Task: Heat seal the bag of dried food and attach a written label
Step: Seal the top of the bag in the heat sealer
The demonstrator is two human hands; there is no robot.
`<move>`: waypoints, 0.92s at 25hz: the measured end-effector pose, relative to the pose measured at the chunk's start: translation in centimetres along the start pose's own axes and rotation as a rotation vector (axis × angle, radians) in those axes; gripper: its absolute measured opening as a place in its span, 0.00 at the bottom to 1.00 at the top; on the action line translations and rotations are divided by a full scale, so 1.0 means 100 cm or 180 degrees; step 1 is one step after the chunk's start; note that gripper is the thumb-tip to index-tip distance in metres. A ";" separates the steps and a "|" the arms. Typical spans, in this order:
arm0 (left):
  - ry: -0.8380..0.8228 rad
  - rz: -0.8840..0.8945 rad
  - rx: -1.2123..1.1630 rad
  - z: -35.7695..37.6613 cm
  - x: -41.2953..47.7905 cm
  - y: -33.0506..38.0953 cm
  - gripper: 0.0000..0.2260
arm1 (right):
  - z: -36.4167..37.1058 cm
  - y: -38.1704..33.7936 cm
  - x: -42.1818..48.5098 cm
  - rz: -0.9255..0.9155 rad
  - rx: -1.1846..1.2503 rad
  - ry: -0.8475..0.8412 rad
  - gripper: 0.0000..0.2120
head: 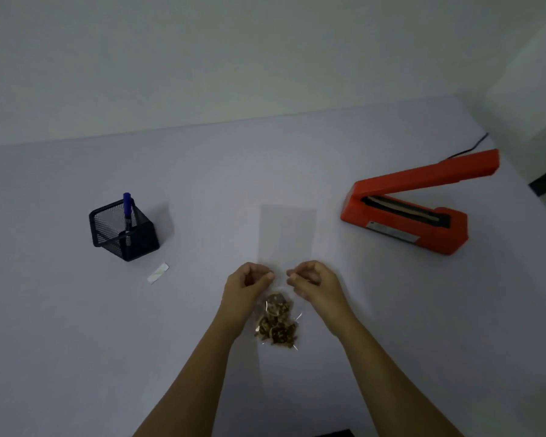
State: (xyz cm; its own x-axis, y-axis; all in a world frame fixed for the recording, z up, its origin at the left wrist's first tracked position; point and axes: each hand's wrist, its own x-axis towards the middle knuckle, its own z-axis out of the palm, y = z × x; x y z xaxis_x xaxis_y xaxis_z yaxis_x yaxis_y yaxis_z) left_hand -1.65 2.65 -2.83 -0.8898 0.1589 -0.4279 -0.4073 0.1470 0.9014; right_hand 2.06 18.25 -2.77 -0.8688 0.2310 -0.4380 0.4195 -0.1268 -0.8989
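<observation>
Both hands (279, 279) pinch the clear bag (276, 326) holding dried food (276, 328).

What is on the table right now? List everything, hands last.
bag of dried food: one, clear with brown contents, near centre, top pinched by both hands
heat sealer: one, orange, right side, arm raised open, black cord behind
mesh pen holder: one, black, left side
pen: one, blue, upright in the holder
label: one, white, flat in front of the holder
table: one, pale grey
left hand: one, bare, on the bag top
right hand: one, bare, on the bag top
</observation>
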 end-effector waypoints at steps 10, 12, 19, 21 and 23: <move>-0.1076 0.0026 -0.0121 0.098 -0.002 0.029 0.06 | -0.093 -0.012 -0.031 -0.0152 0.0252 0.0547 0.04; -0.1154 -0.0006 -0.0011 0.124 -0.002 0.030 0.07 | -0.119 -0.014 -0.033 -0.0002 0.0357 0.0550 0.04; -0.1079 -0.0076 -0.0126 0.190 0.003 0.042 0.09 | -0.178 -0.014 -0.020 0.0317 0.0650 0.0715 0.04; -0.0937 -0.0074 -0.0138 0.203 0.006 0.043 0.10 | -0.187 -0.015 -0.015 0.0344 0.0751 0.0757 0.04; -0.0815 -0.0088 -0.0085 0.211 0.008 0.041 0.11 | -0.190 -0.015 -0.014 0.0312 0.0634 0.0840 0.07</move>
State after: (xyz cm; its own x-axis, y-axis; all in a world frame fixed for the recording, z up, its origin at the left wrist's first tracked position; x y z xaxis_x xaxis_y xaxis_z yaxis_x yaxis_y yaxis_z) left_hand 0.33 23.95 -0.82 -0.7984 0.3976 -0.4522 -0.4391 0.1294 0.8891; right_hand 7.63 36.44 -1.06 -0.7179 0.4468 -0.5338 0.4153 -0.3405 -0.8436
